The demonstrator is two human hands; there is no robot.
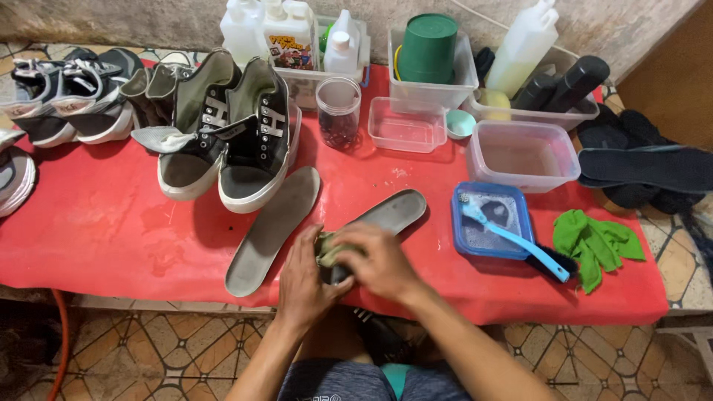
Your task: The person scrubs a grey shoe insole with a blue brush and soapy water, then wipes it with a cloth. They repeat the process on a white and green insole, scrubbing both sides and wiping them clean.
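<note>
now: right hand (379,261) presses a green cloth (327,251) onto one grey insole (386,215), fingers curled around it
left hand (303,281): fingers closed, steadying that insole's end
left: second insole (273,229) and black shoes (245,137) lie untouched

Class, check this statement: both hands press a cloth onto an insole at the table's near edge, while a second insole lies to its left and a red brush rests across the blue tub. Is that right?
One detail is wrong: the brush is blue, not red, as the head view shows. The rest holds: the left hand and right hand press a cloth onto an insole, a second insole lies left, and the brush rests across the blue tub.

A red-covered low table (96,230) stands on patterned floor tiles (171,356) against a rough wall (134,18).
</note>
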